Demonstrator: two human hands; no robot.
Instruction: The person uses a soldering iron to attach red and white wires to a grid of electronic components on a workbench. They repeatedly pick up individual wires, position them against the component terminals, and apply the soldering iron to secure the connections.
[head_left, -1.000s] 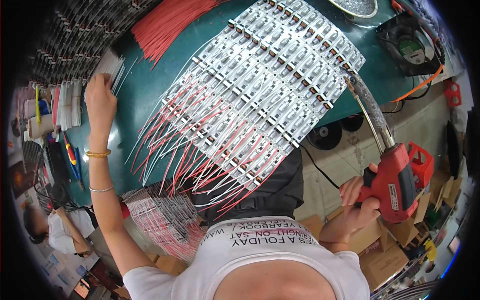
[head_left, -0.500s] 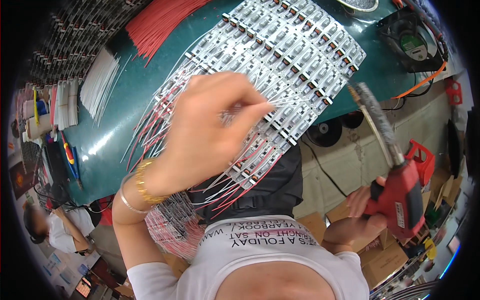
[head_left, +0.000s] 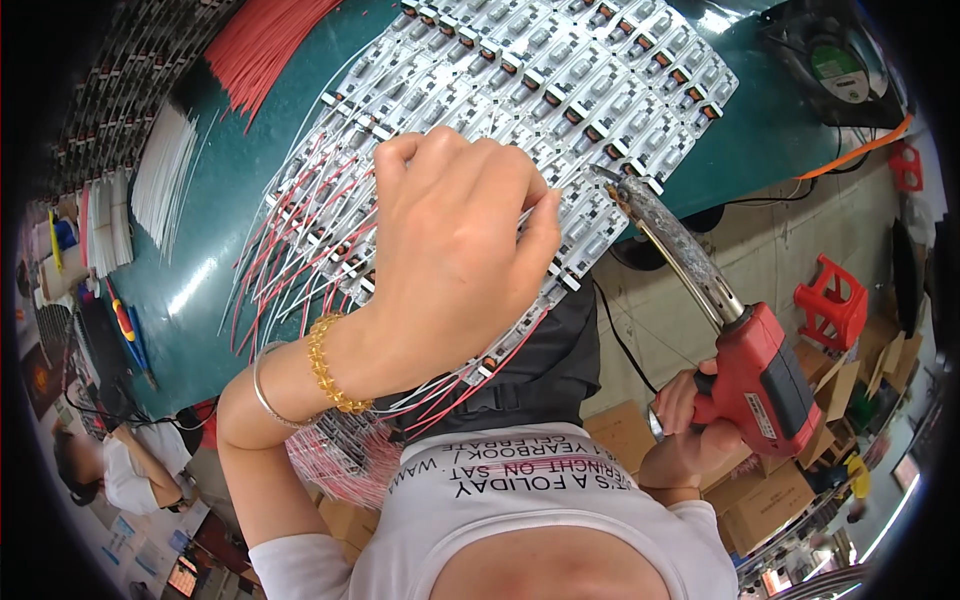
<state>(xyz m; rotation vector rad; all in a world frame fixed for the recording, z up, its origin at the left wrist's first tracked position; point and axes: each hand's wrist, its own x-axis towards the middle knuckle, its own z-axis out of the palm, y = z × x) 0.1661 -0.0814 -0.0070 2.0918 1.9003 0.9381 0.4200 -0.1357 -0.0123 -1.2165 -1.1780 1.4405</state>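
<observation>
My right hand (head_left: 690, 425) is wrapped round the grip of a red soldering gun (head_left: 770, 385). The gun's metal barrel reaches up and left, with its dark tip over the right side of a panel of white circuit boards (head_left: 590, 75). Above the panel's near part, my left hand (head_left: 465, 240) is closed, fingers curled down and thumb toward the forefinger. Whatever its fingertips hold is hidden beneath the hand. Red and white wires (head_left: 300, 235) trail from the boards left of this hand, and several more hang off the panel's near edge.
A bundle of red wires (head_left: 260, 50) and a bundle of white wires (head_left: 165, 185) lie on the green table (head_left: 215, 290). A black fan (head_left: 840, 65) stands at the far right. Farther down are a red stool (head_left: 832, 303) and cardboard boxes (head_left: 765, 505). Another person (head_left: 125, 470) sits at lower left.
The soldering gun has swung left, bringing its tip from beside the panel to over it. My left hand has turned knuckles up and moved slightly right; the white wires seen at its fingertips are now hidden.
</observation>
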